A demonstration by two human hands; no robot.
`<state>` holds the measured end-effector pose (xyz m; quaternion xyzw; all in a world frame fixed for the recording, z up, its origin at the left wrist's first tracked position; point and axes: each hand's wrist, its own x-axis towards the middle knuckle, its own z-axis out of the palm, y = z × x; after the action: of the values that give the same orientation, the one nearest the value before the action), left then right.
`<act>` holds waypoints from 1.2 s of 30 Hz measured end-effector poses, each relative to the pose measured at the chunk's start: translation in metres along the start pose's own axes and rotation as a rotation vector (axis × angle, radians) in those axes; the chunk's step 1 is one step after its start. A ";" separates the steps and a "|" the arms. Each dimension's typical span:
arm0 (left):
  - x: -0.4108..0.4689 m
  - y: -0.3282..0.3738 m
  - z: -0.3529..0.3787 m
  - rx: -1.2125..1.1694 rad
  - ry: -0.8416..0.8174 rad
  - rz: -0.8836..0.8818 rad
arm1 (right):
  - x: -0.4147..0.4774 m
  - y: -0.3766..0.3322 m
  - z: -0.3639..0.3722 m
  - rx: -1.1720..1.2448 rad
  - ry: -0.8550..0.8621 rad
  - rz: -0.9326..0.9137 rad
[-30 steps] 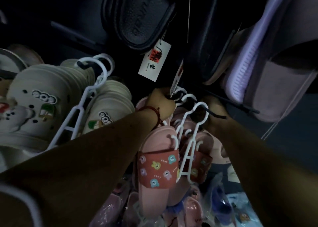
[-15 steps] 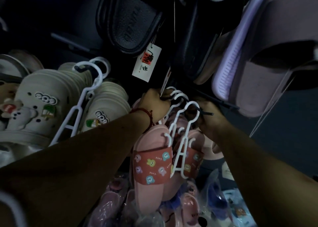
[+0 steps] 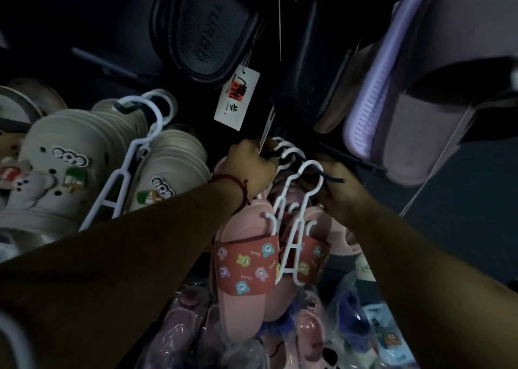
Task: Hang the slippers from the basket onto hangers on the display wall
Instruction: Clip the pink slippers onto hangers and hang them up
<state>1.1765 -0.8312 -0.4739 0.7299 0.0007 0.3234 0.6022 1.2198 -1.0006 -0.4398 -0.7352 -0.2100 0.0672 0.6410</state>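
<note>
Two pink, red-strapped slippers (image 3: pixel 241 308) hang; left hand (image 3: pixel 249 168), right hand (image 3: pixel 342 196) grip white hangers (image 3: pixel 292 246).

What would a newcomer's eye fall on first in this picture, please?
At centre, pink slippers with cartoon straps hang on white hangers, the left hand gripping their hooks and the right hand beside them. Left of them, cream clogs crowd together; a lilac slipper looms upper right.
</note>
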 end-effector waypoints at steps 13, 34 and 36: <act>-0.008 0.010 -0.006 -0.121 -0.071 -0.003 | -0.017 0.002 -0.003 0.078 0.144 -0.049; -0.048 0.043 -0.001 -0.218 -0.136 0.035 | -0.077 -0.018 -0.006 0.051 0.202 -0.061; -0.050 0.043 -0.001 -0.206 -0.126 0.044 | -0.082 -0.019 -0.006 0.056 0.199 -0.056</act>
<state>1.1197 -0.8618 -0.4595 0.6828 -0.0865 0.2881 0.6658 1.1433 -1.0369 -0.4345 -0.7140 -0.1641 -0.0182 0.6804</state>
